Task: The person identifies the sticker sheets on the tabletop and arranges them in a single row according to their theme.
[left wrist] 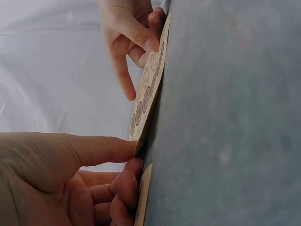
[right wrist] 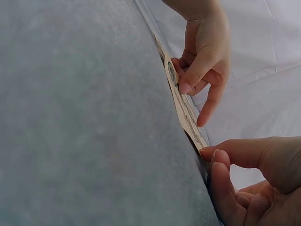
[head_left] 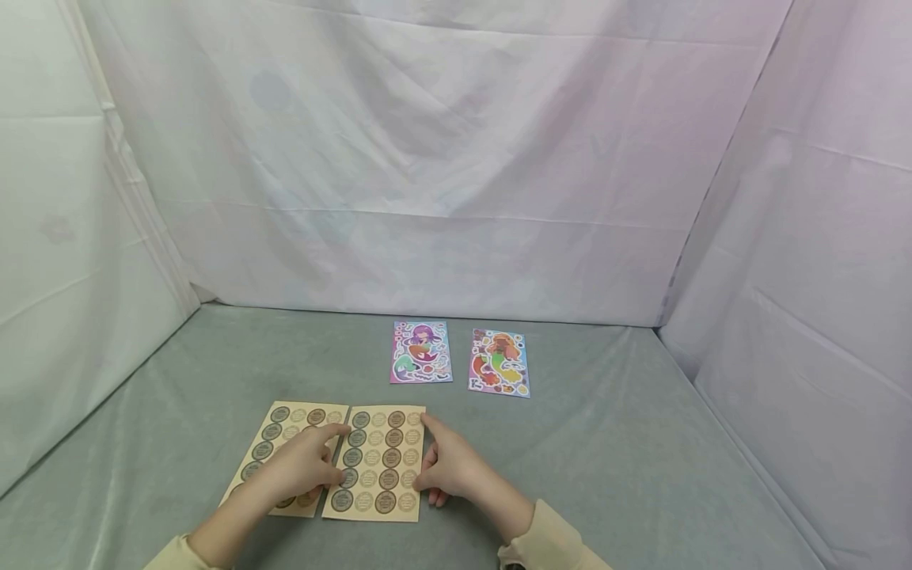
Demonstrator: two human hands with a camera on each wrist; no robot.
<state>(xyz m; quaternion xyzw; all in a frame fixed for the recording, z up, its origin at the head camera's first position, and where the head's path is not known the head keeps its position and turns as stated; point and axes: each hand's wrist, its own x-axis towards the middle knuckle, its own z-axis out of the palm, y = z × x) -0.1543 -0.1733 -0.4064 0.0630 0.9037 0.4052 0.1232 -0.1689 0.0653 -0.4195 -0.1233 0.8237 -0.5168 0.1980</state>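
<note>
A beige sheet of round stickers [head_left: 376,463], printed in rows of grey, pale and brown circles, lies in front of me, its edges slightly raised in the wrist views. My left hand [head_left: 302,465] holds its left edge, thumb [left wrist: 106,149] on top and other fingers curled by the edge. On the opposite side my right hand [head_left: 452,463] grips the right edge between thumb [right wrist: 235,151] and curled fingers, its index finger reaching the upper corner. A second, matching sticker sheet [head_left: 258,435] lies to the left, partly covered by my left hand and forearm.
Farther back on the grey cloth-covered table [head_left: 606,467] lie two colourful mermaid sticker sheets, one with purple hair [head_left: 420,352] and one with orange hair [head_left: 499,362]. Pale fabric curtains [head_left: 442,158] enclose the table at the back and both sides.
</note>
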